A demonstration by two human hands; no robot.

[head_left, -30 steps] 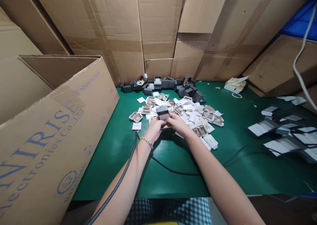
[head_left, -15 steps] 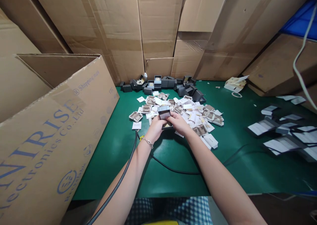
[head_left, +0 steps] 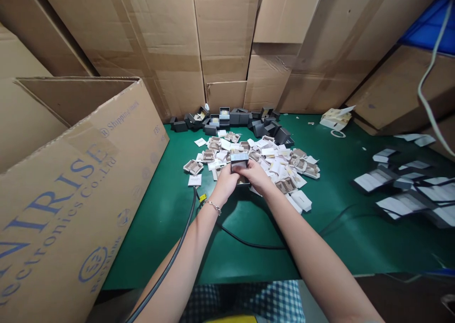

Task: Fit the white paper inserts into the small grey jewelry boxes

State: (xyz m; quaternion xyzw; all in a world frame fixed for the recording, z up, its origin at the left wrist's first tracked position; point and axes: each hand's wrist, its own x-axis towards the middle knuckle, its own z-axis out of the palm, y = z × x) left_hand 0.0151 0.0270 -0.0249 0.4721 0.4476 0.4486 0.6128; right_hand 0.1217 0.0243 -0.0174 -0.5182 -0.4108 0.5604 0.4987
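Over the front of a loose pile, a small black gift box point(head_left: 239, 158) is held between both hands, its lid tilted up toward the back. My left hand point(head_left: 226, 184) grips the box from the left, with a chain bracelet on the wrist. From the right, my right hand point(head_left: 256, 176) closes on it, the thumbs meeting near its middle. The box's inside is mostly covered by the fingers. White folded papers point(head_left: 298, 200) and brownish-grey moulded inserts point(head_left: 194, 167) lie around and behind the hands.
Several black boxes point(head_left: 240, 119) line the back, some with lids up. A large cardboard carton point(head_left: 117, 171) stands at left. More dark boxes with white flaps point(head_left: 373, 178) lie at right. A black cable point(head_left: 245, 242) crosses the green table point(head_left: 170, 261) beneath my arms.
The box's lid has shifted, and the fingers have closed in over its inside, covering more of it. The view has drifted slightly; the surrounding things lie as before.
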